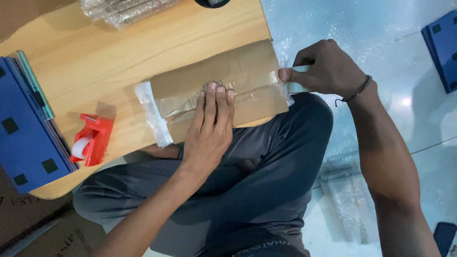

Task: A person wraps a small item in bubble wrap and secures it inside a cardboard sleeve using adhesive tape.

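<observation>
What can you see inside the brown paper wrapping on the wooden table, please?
Bubble wrap sticks out of the brown paper wrapping at its left end. The paper, clear tape and the left hand cover whatever it encloses.

Bubble-wrapped bundle [124,10] cut off at top edge — contents unclear. Blue crate [26,138] cropped at left. Right hand [328,66] hides tape end — fingers partly tucked.

Parcel [219,90] on the table [95,66], tape dispenser [93,139] to its left, folder [24,138] farther left
</observation>
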